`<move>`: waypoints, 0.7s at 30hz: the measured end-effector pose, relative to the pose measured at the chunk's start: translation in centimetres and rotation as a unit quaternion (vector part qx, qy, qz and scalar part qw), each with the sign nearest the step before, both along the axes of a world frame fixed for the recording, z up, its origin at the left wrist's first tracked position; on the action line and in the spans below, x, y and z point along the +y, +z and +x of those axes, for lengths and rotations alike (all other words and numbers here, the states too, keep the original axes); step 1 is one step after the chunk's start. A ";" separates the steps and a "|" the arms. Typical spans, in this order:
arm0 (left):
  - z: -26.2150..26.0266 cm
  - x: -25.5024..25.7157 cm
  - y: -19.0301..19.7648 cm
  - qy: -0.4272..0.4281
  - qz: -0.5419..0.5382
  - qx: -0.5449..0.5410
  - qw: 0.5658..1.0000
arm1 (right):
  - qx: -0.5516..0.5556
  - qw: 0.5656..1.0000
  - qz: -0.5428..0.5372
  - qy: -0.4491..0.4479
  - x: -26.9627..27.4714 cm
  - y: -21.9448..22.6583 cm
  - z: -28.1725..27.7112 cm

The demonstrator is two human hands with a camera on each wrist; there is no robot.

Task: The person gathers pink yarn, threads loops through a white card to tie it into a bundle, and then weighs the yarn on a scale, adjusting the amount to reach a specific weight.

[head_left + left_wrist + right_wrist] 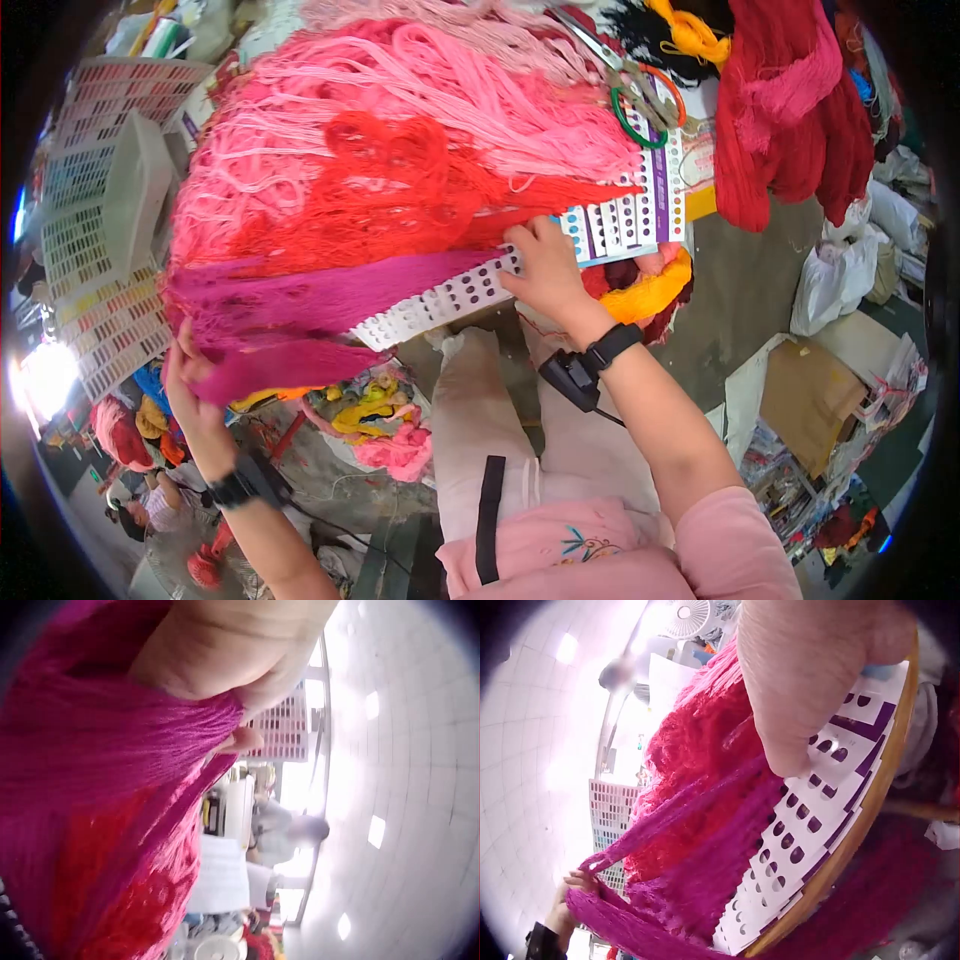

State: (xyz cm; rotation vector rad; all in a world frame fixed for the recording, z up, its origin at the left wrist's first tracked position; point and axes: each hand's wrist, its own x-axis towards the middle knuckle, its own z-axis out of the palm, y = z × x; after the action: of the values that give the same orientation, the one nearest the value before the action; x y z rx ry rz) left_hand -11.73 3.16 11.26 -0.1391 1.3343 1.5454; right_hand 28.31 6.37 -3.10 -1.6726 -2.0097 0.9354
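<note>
My left hand (pixel 195 385) grips a loop of magenta yarn (pixel 290 368) at the lower left of the pile. In the left wrist view, magenta strands (pixel 150 742) gather under the hand (pixel 225 652); the right wrist view shows them stretched toward the left hand (pixel 574 892). My right hand (pixel 550 270) rests on white punched cards (pixel 470 290) at the magenta yarn's right end. One of its fingers (pixel 787 761) presses a card beside the strands; its other fingertips are hidden there. Red yarn (pixel 400 190) and pink yarn (pixel 450 80) lie farther back.
Scissors (pixel 635 95) lie at the pile's back right, near hanging dark red yarn (pixel 770 130). A perforated plastic basket (pixel 85 220) stands at the left. Coloured yarn (pixel 385 420) sits below the table edge, and a cardboard piece (pixel 810 395) is at the right.
</note>
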 end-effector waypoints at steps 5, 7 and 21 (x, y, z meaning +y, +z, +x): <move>8.8 -7.6 3.8 -0.294 0.018 -0.015 0.955 | 0.013 1.000 0.000 0.013 -1.0 2.3 -0.7; 11.6 -9.7 3.8 -0.275 0.025 -0.086 0.957 | 0.088 0.995 0.048 0.017 -2.2 4.2 -2.3; 11.4 -13.2 8.6 -0.199 0.206 -0.290 0.913 | 0.472 0.770 -0.429 -0.002 -10.0 23.1 -14.6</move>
State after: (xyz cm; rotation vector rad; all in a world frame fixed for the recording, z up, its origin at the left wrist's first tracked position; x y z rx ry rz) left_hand -0.33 -10.07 19.86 -0.0466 0.5105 1.2618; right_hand 13.72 -3.63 19.97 -1.0477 -0.8804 2.3200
